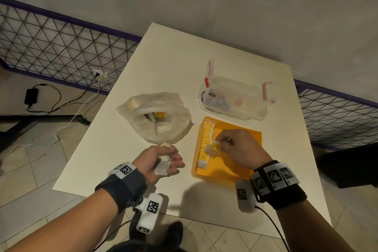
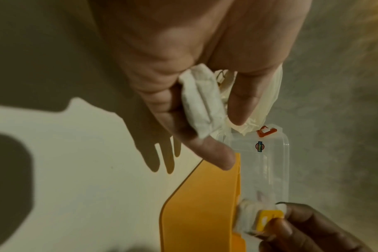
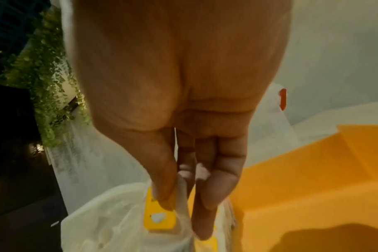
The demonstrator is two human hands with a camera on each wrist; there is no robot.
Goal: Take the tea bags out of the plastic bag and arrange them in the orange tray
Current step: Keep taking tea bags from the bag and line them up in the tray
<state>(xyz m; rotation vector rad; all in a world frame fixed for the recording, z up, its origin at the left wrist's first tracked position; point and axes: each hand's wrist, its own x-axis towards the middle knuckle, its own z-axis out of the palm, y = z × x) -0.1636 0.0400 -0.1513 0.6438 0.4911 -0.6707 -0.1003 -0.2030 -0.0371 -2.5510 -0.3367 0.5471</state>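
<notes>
Over the orange tray (image 1: 241,139), the right hand (image 1: 239,149) pinches a tea bag (image 1: 212,148) beside the row (image 1: 205,143) already laid there. Nearby, the left hand (image 1: 161,161) curls round spare bags (image 1: 163,164) below the open plastic bag (image 1: 155,116). Placing is underway; next, lower this bag flush against the row.
</notes>
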